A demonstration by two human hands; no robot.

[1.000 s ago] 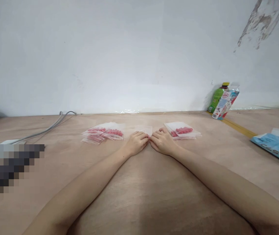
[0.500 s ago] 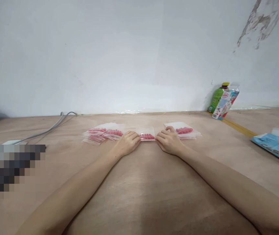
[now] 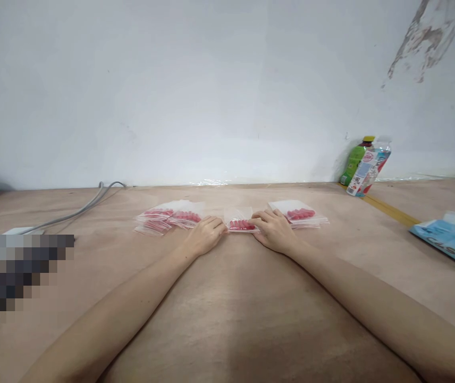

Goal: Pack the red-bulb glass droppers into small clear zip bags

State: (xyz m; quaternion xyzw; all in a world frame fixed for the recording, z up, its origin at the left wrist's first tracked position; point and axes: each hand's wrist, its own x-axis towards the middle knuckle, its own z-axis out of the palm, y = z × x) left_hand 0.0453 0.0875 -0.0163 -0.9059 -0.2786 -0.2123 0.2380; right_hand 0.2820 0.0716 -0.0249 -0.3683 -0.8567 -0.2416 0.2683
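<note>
A small clear plastic bag (image 3: 238,215) with a row of red pieces (image 3: 242,225) along its near end lies on the table between my hands. My left hand (image 3: 208,233) pinches the bag's near left corner, fingers pressed together. At the near right corner, my right hand (image 3: 272,229) has its thumb low at the edge and its index finger reaching over the bag by the red pieces. Overlapping bags of the same kind (image 3: 167,215) lie left of my left hand. Another stack of bags (image 3: 302,211) is just behind my right hand, partly covered by it.
Two bottles (image 3: 365,167) lean against the wall at the back right. A yellow strip (image 3: 390,209) runs from them to a blue package (image 3: 451,242). Grey cables (image 3: 79,211) cross the back left, and a blurred-out object (image 3: 20,271) lies at the left edge.
My right hand's fingers have moved left over the bag's right side, near the red pieces. My left hand has barely shifted, staying at the left corner.
</note>
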